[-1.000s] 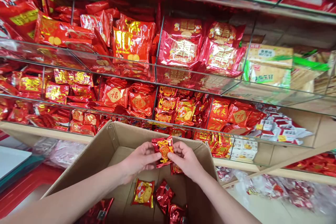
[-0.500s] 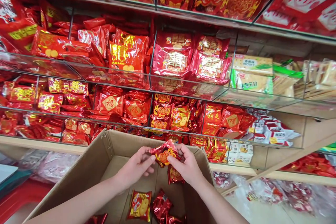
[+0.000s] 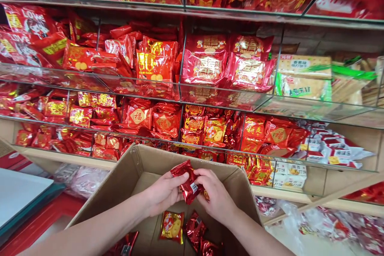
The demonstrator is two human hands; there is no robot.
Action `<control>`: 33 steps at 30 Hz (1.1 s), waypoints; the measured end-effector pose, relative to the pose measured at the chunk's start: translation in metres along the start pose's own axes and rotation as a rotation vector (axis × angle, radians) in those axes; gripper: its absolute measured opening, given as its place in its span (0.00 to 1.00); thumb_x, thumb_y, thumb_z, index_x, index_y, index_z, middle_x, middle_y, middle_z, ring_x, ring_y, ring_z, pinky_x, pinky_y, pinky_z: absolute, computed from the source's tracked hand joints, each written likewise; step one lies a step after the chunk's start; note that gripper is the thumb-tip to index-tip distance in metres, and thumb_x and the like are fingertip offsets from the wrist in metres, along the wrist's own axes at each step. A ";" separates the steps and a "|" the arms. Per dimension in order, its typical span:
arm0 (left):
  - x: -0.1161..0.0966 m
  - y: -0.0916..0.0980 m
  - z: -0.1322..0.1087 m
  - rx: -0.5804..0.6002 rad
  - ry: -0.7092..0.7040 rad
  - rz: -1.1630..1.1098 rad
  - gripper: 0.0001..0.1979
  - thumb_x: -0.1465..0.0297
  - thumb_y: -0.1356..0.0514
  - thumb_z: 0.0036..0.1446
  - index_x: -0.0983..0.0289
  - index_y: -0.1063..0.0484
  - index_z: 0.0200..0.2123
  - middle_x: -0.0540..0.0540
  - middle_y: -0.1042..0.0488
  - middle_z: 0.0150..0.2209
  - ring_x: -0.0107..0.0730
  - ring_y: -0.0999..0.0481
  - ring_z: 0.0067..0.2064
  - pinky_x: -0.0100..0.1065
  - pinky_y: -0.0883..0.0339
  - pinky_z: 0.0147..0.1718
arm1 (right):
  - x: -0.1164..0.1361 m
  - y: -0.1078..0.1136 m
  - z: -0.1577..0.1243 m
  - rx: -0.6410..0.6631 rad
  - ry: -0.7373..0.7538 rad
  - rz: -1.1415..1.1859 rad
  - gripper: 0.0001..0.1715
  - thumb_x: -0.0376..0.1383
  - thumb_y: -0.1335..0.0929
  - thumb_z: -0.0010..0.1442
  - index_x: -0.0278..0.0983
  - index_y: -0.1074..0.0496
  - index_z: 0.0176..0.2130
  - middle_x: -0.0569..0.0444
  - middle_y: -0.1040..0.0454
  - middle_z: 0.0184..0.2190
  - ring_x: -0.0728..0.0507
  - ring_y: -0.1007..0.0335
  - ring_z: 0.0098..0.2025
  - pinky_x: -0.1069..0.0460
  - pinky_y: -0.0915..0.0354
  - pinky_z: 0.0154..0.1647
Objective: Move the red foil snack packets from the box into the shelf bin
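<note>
My left hand point(image 3: 163, 193) pinches a shiny red snack packet point(image 3: 186, 180) between thumb and fingers, its plain back and small white label facing up. On the packet's other edge rests my right hand point(image 3: 218, 200), fingers curled, with a bit of gold-patterned wrapper point(image 3: 206, 195) showing below them. Both hands are over a cardboard box point(image 3: 105, 186). Inside it lie a red and gold biscuit packet point(image 3: 171, 226), a dark red foil packet point(image 3: 195, 230) and a few others, partly cut off by the frame or hidden by my arms.
Ahead rise shelves with clear dividers point(image 3: 222, 95), filled with red and gold packets. Pale cracker packs point(image 3: 303, 76) sit to the right. Plastic-bagged goods point(image 3: 87, 180) lie under the lowest shelf. A white board-like object point(image 3: 22, 192) and a red edge point(image 3: 48, 224) are at left.
The packet in my hands has turned from its printed front to its plain back. The view has shifted, so shelves and box appear further right.
</note>
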State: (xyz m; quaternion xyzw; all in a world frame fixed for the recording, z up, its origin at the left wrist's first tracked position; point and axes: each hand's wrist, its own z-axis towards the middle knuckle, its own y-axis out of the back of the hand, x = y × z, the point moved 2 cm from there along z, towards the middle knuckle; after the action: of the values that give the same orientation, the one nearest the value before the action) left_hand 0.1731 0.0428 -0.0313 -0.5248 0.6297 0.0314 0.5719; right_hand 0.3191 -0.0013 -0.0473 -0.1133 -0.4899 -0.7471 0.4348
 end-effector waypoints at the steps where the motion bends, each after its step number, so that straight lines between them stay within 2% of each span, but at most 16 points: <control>1: -0.001 0.000 -0.001 0.005 -0.008 0.004 0.10 0.68 0.42 0.49 0.65 0.32 0.36 0.54 0.29 0.33 0.30 0.31 0.36 0.34 0.40 0.38 | 0.000 0.000 0.000 0.002 0.015 -0.002 0.18 0.23 0.39 0.45 0.38 0.38 0.37 0.50 0.37 0.44 0.44 0.43 0.47 0.47 0.43 0.47; 4: -0.006 0.000 -0.003 0.054 -0.004 0.021 0.12 0.64 0.46 0.52 0.64 0.33 0.38 0.56 0.29 0.39 0.33 0.32 0.41 0.36 0.40 0.39 | -0.001 -0.001 0.000 -0.056 -0.031 0.082 0.17 0.25 0.38 0.46 0.38 0.38 0.38 0.50 0.35 0.43 0.44 0.41 0.46 0.47 0.41 0.46; 6: -0.008 -0.001 -0.004 0.073 -0.003 0.019 0.15 0.61 0.50 0.54 0.61 0.36 0.43 0.56 0.32 0.44 0.35 0.34 0.45 0.37 0.41 0.40 | -0.004 -0.001 0.001 -0.148 -0.181 0.229 0.16 0.28 0.37 0.49 0.38 0.40 0.40 0.50 0.33 0.41 0.45 0.37 0.42 0.49 0.38 0.42; 8: -0.010 0.000 -0.004 0.044 -0.013 0.031 0.17 0.62 0.49 0.54 0.57 0.41 0.48 0.55 0.34 0.47 0.36 0.34 0.47 0.36 0.41 0.40 | -0.006 -0.001 0.004 -0.229 -0.343 0.426 0.16 0.33 0.37 0.52 0.38 0.42 0.42 0.50 0.31 0.38 0.46 0.34 0.38 0.50 0.36 0.39; 10: -0.010 0.001 -0.003 -0.007 -0.037 0.064 0.21 0.65 0.46 0.52 0.55 0.45 0.50 0.54 0.34 0.47 0.35 0.32 0.45 0.35 0.41 0.40 | -0.007 -0.001 0.008 -0.250 -0.447 0.628 0.16 0.36 0.37 0.52 0.38 0.43 0.42 0.50 0.30 0.37 0.46 0.32 0.37 0.49 0.36 0.39; 12: -0.008 0.002 -0.001 -0.046 -0.043 0.107 0.21 0.67 0.43 0.50 0.56 0.43 0.48 0.55 0.33 0.47 0.33 0.30 0.42 0.33 0.41 0.39 | -0.007 -0.001 0.011 -0.236 -0.502 0.783 0.16 0.39 0.36 0.52 0.37 0.42 0.41 0.50 0.29 0.37 0.45 0.32 0.37 0.49 0.35 0.38; 14: -0.006 0.003 0.002 -0.074 -0.037 0.143 0.18 0.66 0.42 0.49 0.60 0.40 0.44 0.57 0.32 0.46 0.31 0.28 0.39 0.32 0.40 0.37 | -0.007 0.001 0.012 -0.225 -0.510 0.844 0.16 0.40 0.36 0.51 0.37 0.41 0.40 0.50 0.29 0.37 0.45 0.31 0.38 0.48 0.35 0.39; 17: -0.004 0.005 0.004 -0.118 -0.011 0.171 0.16 0.64 0.43 0.49 0.63 0.37 0.41 0.59 0.30 0.43 0.30 0.28 0.38 0.31 0.39 0.36 | -0.007 0.005 0.011 -0.235 -0.454 0.733 0.16 0.38 0.35 0.51 0.37 0.41 0.40 0.51 0.29 0.37 0.46 0.32 0.39 0.50 0.36 0.40; 20: -0.007 -0.003 0.004 -0.102 0.034 0.165 0.17 0.61 0.44 0.50 0.64 0.35 0.41 0.60 0.32 0.46 0.32 0.29 0.40 0.32 0.39 0.39 | -0.010 0.010 0.009 -0.271 -0.405 0.402 0.10 0.36 0.36 0.51 0.37 0.39 0.36 0.54 0.29 0.31 0.48 0.33 0.32 0.54 0.36 0.32; 22: -0.013 -0.016 0.004 -0.065 0.014 0.165 0.17 0.61 0.44 0.50 0.63 0.35 0.42 0.58 0.33 0.47 0.32 0.31 0.43 0.34 0.41 0.42 | -0.011 0.015 0.009 -0.307 -0.354 0.168 0.07 0.35 0.36 0.51 0.37 0.38 0.33 0.55 0.30 0.29 0.49 0.34 0.29 0.54 0.37 0.30; 24: -0.021 -0.033 0.005 -0.023 -0.059 0.171 0.16 0.63 0.44 0.51 0.61 0.35 0.43 0.55 0.33 0.47 0.31 0.33 0.45 0.34 0.43 0.44 | -0.009 0.021 0.012 -0.319 -0.246 0.013 0.06 0.32 0.36 0.51 0.37 0.37 0.33 0.54 0.30 0.32 0.48 0.34 0.33 0.53 0.37 0.34; 27: -0.034 -0.059 0.012 0.000 -0.202 0.178 0.15 0.65 0.44 0.51 0.58 0.38 0.43 0.52 0.31 0.42 0.27 0.33 0.43 0.33 0.42 0.43 | -0.003 0.031 0.018 -0.323 -0.088 -0.066 0.11 0.29 0.37 0.50 0.38 0.37 0.37 0.52 0.32 0.40 0.47 0.37 0.42 0.51 0.39 0.43; 30: -0.048 -0.076 0.028 -0.005 -0.324 0.208 0.18 0.66 0.43 0.50 0.58 0.40 0.45 0.52 0.31 0.38 0.26 0.31 0.38 0.31 0.39 0.39 | 0.003 0.047 0.024 -0.395 -0.080 -0.076 0.14 0.29 0.38 0.51 0.38 0.38 0.41 0.49 0.34 0.45 0.46 0.39 0.46 0.50 0.40 0.44; 33: -0.070 -0.085 0.051 -0.105 -0.441 0.305 0.21 0.65 0.40 0.45 0.59 0.42 0.44 0.50 0.31 0.32 0.25 0.31 0.33 0.30 0.37 0.33 | 0.006 0.059 0.025 -0.460 -0.137 -0.064 0.08 0.31 0.38 0.53 0.36 0.36 0.37 0.48 0.34 0.43 0.46 0.38 0.44 0.51 0.39 0.41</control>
State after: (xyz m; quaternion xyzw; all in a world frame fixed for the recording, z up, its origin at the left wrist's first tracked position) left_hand 0.2532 0.0814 0.0514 -0.4330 0.5592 0.2634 0.6561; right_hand 0.3545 0.0078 0.0060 -0.2444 -0.3388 -0.8428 0.3395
